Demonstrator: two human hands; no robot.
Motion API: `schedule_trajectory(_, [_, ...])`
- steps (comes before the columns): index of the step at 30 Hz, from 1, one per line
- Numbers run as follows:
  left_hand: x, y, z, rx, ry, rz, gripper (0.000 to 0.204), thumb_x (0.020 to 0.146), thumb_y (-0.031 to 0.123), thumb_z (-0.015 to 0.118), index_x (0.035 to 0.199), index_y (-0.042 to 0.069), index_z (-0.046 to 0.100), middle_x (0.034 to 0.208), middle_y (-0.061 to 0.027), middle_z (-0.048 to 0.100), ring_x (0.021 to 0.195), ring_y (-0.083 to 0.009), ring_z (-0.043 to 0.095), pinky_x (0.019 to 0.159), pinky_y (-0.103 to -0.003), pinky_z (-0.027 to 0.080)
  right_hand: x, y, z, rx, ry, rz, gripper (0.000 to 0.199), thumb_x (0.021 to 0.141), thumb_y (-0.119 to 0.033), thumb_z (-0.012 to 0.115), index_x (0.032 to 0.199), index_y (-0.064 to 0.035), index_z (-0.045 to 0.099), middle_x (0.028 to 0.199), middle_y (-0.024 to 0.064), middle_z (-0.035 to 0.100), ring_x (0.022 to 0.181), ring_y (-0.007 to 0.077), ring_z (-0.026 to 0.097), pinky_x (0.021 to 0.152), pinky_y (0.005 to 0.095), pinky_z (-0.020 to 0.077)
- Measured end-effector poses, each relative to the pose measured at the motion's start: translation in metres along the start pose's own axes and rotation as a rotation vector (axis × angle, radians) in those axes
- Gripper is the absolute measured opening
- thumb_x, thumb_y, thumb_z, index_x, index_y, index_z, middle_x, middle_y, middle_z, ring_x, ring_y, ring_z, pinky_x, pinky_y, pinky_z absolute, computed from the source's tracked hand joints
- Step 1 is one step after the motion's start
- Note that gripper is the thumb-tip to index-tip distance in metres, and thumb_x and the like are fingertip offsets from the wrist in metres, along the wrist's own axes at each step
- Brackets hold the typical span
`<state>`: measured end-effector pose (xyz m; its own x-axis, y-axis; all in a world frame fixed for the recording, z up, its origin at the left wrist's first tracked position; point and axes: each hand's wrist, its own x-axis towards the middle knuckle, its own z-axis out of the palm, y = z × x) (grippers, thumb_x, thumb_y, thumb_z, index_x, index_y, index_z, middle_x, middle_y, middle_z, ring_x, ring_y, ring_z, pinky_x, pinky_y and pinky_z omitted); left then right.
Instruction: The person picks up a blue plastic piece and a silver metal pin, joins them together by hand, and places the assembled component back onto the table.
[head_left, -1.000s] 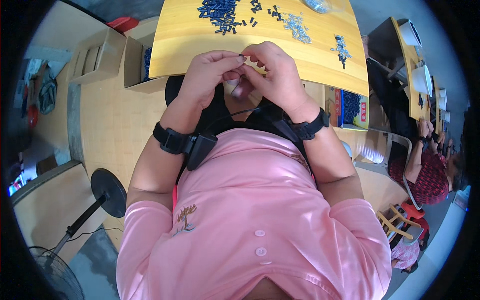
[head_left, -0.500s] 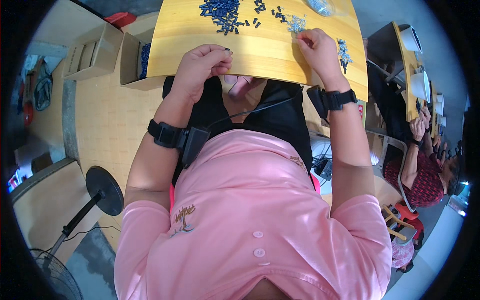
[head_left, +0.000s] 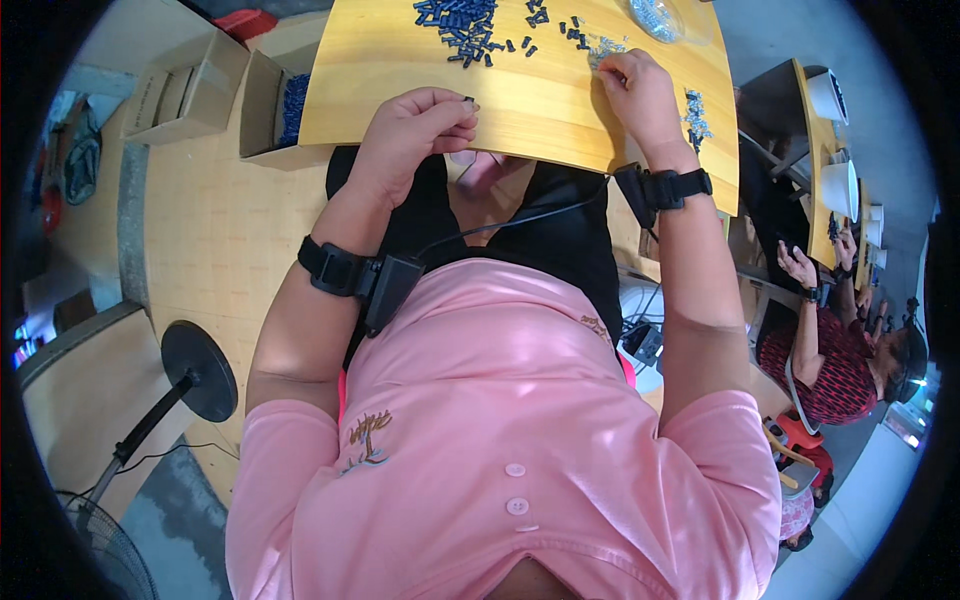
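Observation:
My left hand (head_left: 420,135) is closed in a pinch just above the near edge of the yellow wooden table (head_left: 540,100). A small black part (head_left: 469,99) pokes out between its thumb and forefinger. Over the table's right half, my right hand (head_left: 642,98) has its thumb and fingers pressed together at the near side of a small heap of clear, silvery pieces (head_left: 607,47). Whatever is in those fingertips is too small to see. A larger pile of dark blue-black small parts (head_left: 462,28) lies beyond my left hand, with several strays to its right.
A round clear dish (head_left: 656,18) of silvery pieces stands at the far right. Some finished-looking clear-and-black pieces (head_left: 696,118) lie near the right edge. Left of the table is a cardboard box (head_left: 262,120) of dark parts. A co-worker's hand (head_left: 797,266) shows at another table.
The view has shifted slightly over the table. My right fingertips have come closer to the silvery heap, while my left hand keeps its pinch. The co-worker's hands have moved apart.

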<state>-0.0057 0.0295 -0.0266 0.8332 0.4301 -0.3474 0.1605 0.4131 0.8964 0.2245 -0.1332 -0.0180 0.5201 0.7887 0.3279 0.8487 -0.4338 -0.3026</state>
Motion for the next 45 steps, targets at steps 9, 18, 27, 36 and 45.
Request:
schedule_trajectory(9, [0.001,-0.002,0.000,0.001,-0.021,0.020,0.020,0.084,0.022,0.061,0.093,0.004,0.061,0.083,-0.0032,0.063,0.075,-0.0097,0.060,0.069,-0.022,0.050,0.004,-0.001,0.002,-0.038,-0.045,0.017,0.012,0.075,-0.011,0.058,0.081,-0.0039,0.065,0.084,0.0155,0.061,0.080,0.0328,0.059,0.073,0.0382,0.0483])
schedule_trajectory(18, [0.000,-0.002,-0.001,0.011,-0.028,0.025,0.021,0.084,0.022,0.062,0.093,0.003,0.061,0.083,-0.0034,0.063,0.075,-0.0095,0.060,0.069,-0.022,0.049,-0.003,-0.003,-0.002,0.047,-0.046,0.020,0.013,0.075,-0.014,0.060,0.083,-0.0048,0.066,0.083,0.0160,0.061,0.080,0.0328,0.059,0.074,0.0379,0.0482])
schedule_trajectory(27, [-0.001,-0.002,0.002,0.049,-0.072,0.099,0.022,0.084,0.016,0.062,0.097,-0.001,0.060,0.084,-0.0060,0.063,0.078,-0.0113,0.061,0.071,-0.022,0.051,-0.007,-0.014,-0.003,-0.043,-0.086,-0.046,0.013,0.074,-0.013,0.060,0.081,-0.0026,0.064,0.082,0.0165,0.062,0.075,0.0304,0.060,0.071,0.0350,0.0490])
schedule_trajectory(36, [-0.014,0.006,0.020,0.103,-0.126,0.208,0.023,0.083,0.011,0.064,0.101,-0.004,0.061,0.084,-0.0082,0.064,0.075,-0.0114,0.063,0.068,-0.022,0.052,-0.029,-0.077,-0.021,0.875,-0.164,0.185,0.010,0.079,-0.004,0.063,0.088,0.0002,0.062,0.075,-0.0013,0.060,0.068,0.0035,0.055,0.063,0.0182,0.0458])
schedule_trajectory(45, [-0.017,0.004,0.024,0.258,-0.131,0.254,0.022,0.082,0.011,0.065,0.099,-0.003,0.063,0.081,-0.0055,0.064,0.070,-0.0084,0.060,0.065,-0.021,0.050,-0.038,-0.097,-0.021,0.827,-0.143,0.059,0.012,0.080,-0.004,0.063,0.092,0.0000,0.063,0.078,0.0035,0.063,0.068,0.0072,0.058,0.063,0.0195,0.0473])
